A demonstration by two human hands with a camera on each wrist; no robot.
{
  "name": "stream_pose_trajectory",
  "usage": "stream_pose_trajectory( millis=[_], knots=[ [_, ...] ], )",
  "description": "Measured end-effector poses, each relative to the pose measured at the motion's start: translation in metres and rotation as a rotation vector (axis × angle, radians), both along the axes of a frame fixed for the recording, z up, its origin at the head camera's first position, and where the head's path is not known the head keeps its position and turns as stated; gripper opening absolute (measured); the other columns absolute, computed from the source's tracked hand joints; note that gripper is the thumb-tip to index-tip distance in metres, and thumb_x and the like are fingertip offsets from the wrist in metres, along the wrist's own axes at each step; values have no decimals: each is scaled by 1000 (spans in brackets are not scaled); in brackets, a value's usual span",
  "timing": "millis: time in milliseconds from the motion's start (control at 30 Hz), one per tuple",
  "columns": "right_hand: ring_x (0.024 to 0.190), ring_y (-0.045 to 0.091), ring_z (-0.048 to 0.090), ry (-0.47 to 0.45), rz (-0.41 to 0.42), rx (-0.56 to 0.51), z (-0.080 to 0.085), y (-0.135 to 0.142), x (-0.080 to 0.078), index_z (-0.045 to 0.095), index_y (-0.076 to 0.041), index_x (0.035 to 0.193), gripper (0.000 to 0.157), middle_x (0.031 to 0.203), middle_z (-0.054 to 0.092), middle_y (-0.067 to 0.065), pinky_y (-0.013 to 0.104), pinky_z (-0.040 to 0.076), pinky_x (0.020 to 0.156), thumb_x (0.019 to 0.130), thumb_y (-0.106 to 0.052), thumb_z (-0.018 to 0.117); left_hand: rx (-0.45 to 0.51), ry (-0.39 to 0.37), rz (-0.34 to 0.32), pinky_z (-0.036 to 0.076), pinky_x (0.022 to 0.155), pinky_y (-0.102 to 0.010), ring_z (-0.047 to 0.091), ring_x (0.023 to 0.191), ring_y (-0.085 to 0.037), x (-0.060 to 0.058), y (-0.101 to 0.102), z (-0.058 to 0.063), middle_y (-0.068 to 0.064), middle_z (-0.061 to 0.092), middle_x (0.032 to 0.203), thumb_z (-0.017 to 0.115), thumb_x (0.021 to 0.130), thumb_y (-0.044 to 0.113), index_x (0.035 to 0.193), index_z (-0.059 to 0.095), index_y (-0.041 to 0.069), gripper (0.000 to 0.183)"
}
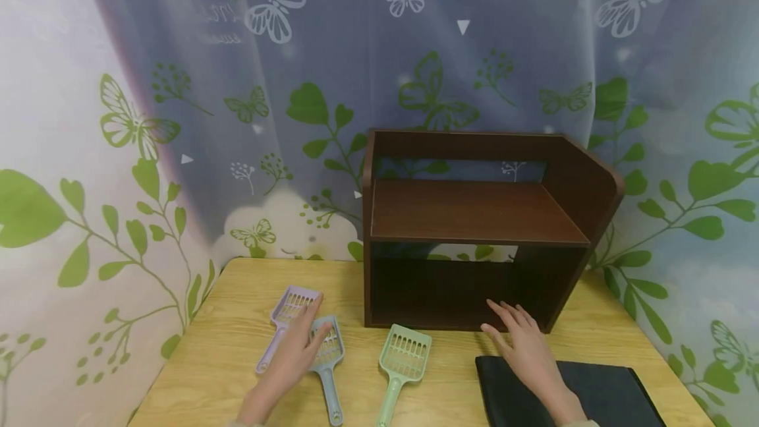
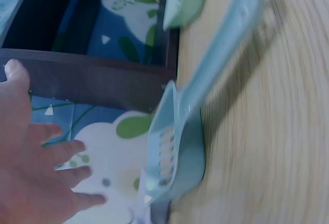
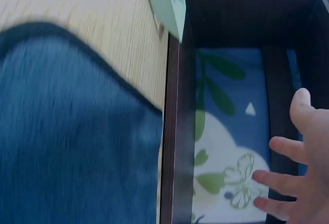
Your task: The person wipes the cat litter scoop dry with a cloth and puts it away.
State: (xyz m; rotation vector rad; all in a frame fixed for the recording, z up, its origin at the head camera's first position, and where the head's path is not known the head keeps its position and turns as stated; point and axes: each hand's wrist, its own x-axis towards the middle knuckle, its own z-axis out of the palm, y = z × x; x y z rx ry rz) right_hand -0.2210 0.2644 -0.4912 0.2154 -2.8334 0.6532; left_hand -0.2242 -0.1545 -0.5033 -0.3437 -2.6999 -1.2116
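My left hand (image 1: 294, 344) hovers with spread fingers over a purple slotted litter scoop (image 1: 273, 349) and a blue-grey one (image 1: 329, 384), holding neither. In the left wrist view the blue scoop (image 2: 177, 147) lies beside that hand, handle toward the top right. A green litter scoop (image 1: 406, 353) lies between my two hands, its handle toward me. My right hand (image 1: 528, 351), fingers loosely spread and holding nothing, is over the far edge of a dark flat pouch or folder (image 1: 599, 387). Its fingertips overlap the lower opening of a dark brown two-tier shelf (image 1: 474, 213) in the head view.
The brown shelf stands toward the back of the light wooden table (image 1: 196, 354), right of centre. Behind the table hangs a curtain (image 1: 332, 38) printed with butterflies and leaves, and similar cloth lines both sides.
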Motion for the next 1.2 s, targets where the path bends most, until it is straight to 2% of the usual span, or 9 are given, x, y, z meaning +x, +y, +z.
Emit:
stream_pose_trajectory(
  millis=[100, 167, 233, 333, 467, 633, 933, 1033, 1200],
  knots=[
    [135, 55, 39, 23, 9, -46, 0, 15, -1, 52, -10, 147, 59, 146, 48, 27, 74, 33, 103, 104, -49, 52, 176, -42, -2, 38, 109, -62, 48, 134, -46, 0, 3, -3, -23, 53, 145, 40, 111, 33, 151, 40, 0, 52],
    [132, 54, 41, 19, 4, -67, -2, 25, -1, 54, -9, 145, 58, 145, 49, 28, 72, 35, 101, 104, -49, 51, 301, -86, -14, 47, 102, -58, 59, 123, -45, 0, 7, -7, -25, 61, 133, 37, 112, 32, 144, 47, -4, 49],
    [129, 53, 44, 7, -4, -69, -5, 36, -1, 54, -9, 144, 57, 143, 50, 28, 72, 38, 98, 105, -49, 51, 418, -139, -50, 53, 95, -55, 63, 116, -46, 2, 10, -11, -30, 63, 127, 35, 113, 29, 139, 50, -11, 50],
    [125, 53, 49, -2, -11, -37, -12, 52, 0, 57, -9, 141, 52, 140, 53, 27, 71, 41, 95, 104, -45, 54, 517, -249, -109, 57, 88, -51, 65, 111, -46, 5, 16, -16, -33, 62, 124, 34, 112, 34, 136, 48, -16, 56],
    [118, 50, 55, 3, 2, 68, -22, 71, 2, 64, -10, 134, 43, 130, 61, 22, 68, 44, 94, 101, -38, 63, 547, -366, -147, 59, 84, -48, 68, 105, -43, 10, 25, -20, -33, 63, 121, 33, 112, 40, 135, 46, -17, 62],
    [115, 48, 57, -39, 3, 190, -34, 90, 4, 67, -10, 129, 46, 125, 64, 19, 65, 46, 91, 98, -44, 64, 556, -428, -152, 61, 77, -46, 71, 95, -41, 16, 38, -26, -33, 66, 111, 38, 111, 36, 128, 47, -20, 59],
    [111, 48, 60, -233, -36, 298, -44, 112, 6, 65, -11, 132, 62, 128, 62, 23, 72, 45, 80, 95, -61, 58, 497, -557, -245, 62, 70, -40, 73, 84, -33, 26, 61, -40, -17, 71, 93, 41, 111, 36, 112, 58, -16, 55],
    [102, 42, 65, -253, -33, 292, -44, 113, 7, 70, -15, 124, 51, 124, 65, 18, 69, 47, 77, 95, -56, 61, 499, -590, -264, 62, 68, -39, 73, 82, -31, 27, 70, -44, -17, 72, 93, 42, 110, 37, 112, 59, -16, 55],
    [88, 29, 68, -188, -36, 278, -43, 113, 9, 75, -22, 109, 28, 111, 69, 8, 62, 51, 71, 93, -44, 68, 523, -641, -264, 62, 66, -38, 72, 75, -23, 26, 81, -47, -14, 72, 91, 42, 110, 38, 113, 60, -14, 55]
  ],
)
